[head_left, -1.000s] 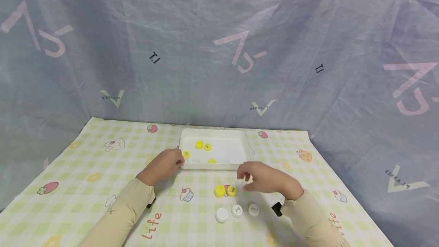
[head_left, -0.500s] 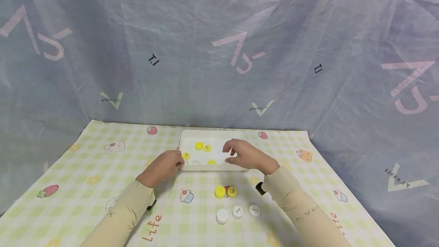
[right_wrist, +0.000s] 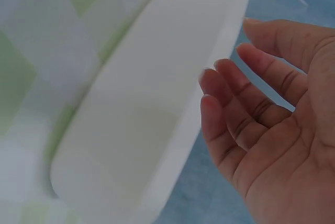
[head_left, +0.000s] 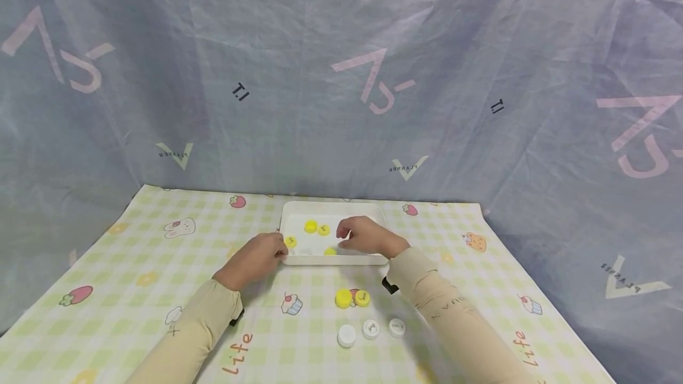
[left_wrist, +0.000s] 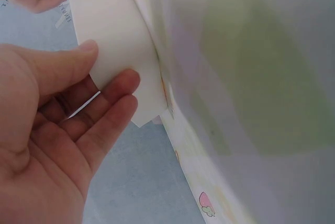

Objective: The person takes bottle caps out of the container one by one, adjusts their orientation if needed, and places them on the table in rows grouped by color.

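Observation:
My left hand [head_left: 255, 261] holds the near left corner of a shallow white tray [head_left: 341, 260]. In the left wrist view, its thumb and fingertips press on the tray's wall [left_wrist: 112, 41]. Several yellow bottle caps [head_left: 310, 226] lie inside the tray, mostly on its left side. Over the right part of the tray hovers my right hand [head_left: 364, 236], close to the yellow cap [head_left: 330, 251] by the front wall. Its fingers are loosely bent and apart in the right wrist view, with nothing seen between them. The tray's floor under this hand is hidden.
Two yellow caps [head_left: 344, 298] lie on the checked tablecloth [head_left: 288, 348] in front of the tray. Nearer to me is a row of three white caps [head_left: 370, 329]. A grey-blue curtain [head_left: 299, 105] hangs behind the table and at both sides.
From beside the tray's front right corner, my right hand has moved forward and left to over the tray. My left hand keeps its place at the corner, and the caps on the cloth stay put.

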{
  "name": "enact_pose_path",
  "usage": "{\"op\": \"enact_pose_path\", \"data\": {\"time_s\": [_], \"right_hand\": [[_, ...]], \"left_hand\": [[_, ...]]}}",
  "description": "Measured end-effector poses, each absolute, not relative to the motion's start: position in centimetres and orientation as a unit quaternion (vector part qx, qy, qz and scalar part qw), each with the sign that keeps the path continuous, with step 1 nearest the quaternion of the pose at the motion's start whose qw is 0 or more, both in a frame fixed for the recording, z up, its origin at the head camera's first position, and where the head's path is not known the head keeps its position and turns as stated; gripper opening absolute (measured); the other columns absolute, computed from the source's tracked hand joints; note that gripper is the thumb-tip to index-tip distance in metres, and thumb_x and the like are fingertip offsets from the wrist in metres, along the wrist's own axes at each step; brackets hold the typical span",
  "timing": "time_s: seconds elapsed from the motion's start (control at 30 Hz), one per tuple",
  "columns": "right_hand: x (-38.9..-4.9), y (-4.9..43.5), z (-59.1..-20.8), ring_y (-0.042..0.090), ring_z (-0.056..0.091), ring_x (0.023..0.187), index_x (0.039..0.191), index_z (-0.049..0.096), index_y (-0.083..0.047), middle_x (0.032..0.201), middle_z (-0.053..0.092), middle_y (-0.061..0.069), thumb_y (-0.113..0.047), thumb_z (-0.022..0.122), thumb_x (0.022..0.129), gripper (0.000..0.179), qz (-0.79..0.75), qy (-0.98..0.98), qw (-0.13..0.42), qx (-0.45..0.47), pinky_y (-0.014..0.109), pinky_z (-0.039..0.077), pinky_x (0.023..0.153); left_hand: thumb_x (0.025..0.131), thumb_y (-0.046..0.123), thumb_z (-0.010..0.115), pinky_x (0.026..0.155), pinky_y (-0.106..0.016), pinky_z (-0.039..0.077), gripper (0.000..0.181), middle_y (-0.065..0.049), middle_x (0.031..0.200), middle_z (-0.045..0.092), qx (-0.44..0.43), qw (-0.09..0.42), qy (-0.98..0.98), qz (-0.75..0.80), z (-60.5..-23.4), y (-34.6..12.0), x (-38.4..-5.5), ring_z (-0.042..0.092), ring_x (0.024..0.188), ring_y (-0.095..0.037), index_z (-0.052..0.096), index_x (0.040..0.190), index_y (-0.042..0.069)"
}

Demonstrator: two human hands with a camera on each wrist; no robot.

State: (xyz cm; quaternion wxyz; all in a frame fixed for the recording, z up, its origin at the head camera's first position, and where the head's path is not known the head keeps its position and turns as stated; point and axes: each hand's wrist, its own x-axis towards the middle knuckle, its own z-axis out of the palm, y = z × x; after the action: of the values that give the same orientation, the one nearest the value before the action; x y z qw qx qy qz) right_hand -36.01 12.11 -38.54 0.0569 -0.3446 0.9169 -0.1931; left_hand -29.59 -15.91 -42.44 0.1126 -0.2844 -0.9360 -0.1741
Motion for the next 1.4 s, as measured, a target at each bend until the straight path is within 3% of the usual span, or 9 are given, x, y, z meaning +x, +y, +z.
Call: {"op": "enact_pose_path", "data": {"time_s": [0.17, 0.43, 0.73, 1.4], "right_hand": [[-36.5, 11.0, -39.6, 0.011, 0.060, 0.085, 0.098, 0.070, -0.015, 0.092, 0.067, -0.006, -0.022, 0.071, 0.093, 0.009, -0.177, 0.925, 0.080, -0.325, 0.031, 0.049, 0.079], [-36.4, 9.5, -40.5, 0.009, 0.058, 0.075, 0.088, 0.068, -0.021, 0.084, 0.063, -0.009, -0.038, 0.074, 0.090, 0.018, -0.163, 0.939, 0.098, -0.286, 0.028, 0.048, 0.070], [-36.5, 8.5, -41.1, 0.011, 0.054, 0.072, 0.079, 0.068, -0.021, 0.081, 0.063, -0.009, -0.033, 0.077, 0.088, 0.018, -0.143, 0.952, 0.108, -0.250, 0.029, 0.046, 0.069], [-36.5, 8.5, -41.0, 0.012, 0.055, 0.071, 0.078, 0.068, -0.020, 0.079, 0.063, -0.008, -0.029, 0.078, 0.088, 0.016, -0.151, 0.949, 0.108, -0.254, 0.029, 0.047, 0.068]], "left_hand": [[0.092, 0.002, 0.068, 0.065, -0.027, 0.039, 0.025, 0.009, 0.069, 0.045, -0.292, 0.121, -0.933, -0.170, -42.4, -15.9, -29.6, 0.038, 0.061, -0.007, 0.069, 0.071, 0.016], [0.093, 0.002, 0.067, 0.064, -0.027, 0.037, 0.028, 0.009, 0.067, 0.043, -0.294, 0.124, -0.933, -0.164, -42.3, -15.8, -29.6, 0.035, 0.060, -0.007, 0.066, 0.068, 0.015], [0.092, 0.004, 0.069, 0.065, -0.026, 0.039, 0.024, 0.010, 0.069, 0.045, -0.290, 0.116, -0.936, -0.165, -42.6, -15.9, -29.5, 0.039, 0.062, -0.006, 0.069, 0.072, 0.017], [0.091, 0.003, 0.070, 0.065, -0.026, 0.039, 0.023, 0.010, 0.070, 0.046, -0.295, 0.127, -0.933, -0.162, -42.7, -16.0, -29.5, 0.039, 0.062, -0.006, 0.069, 0.072, 0.016]]}}
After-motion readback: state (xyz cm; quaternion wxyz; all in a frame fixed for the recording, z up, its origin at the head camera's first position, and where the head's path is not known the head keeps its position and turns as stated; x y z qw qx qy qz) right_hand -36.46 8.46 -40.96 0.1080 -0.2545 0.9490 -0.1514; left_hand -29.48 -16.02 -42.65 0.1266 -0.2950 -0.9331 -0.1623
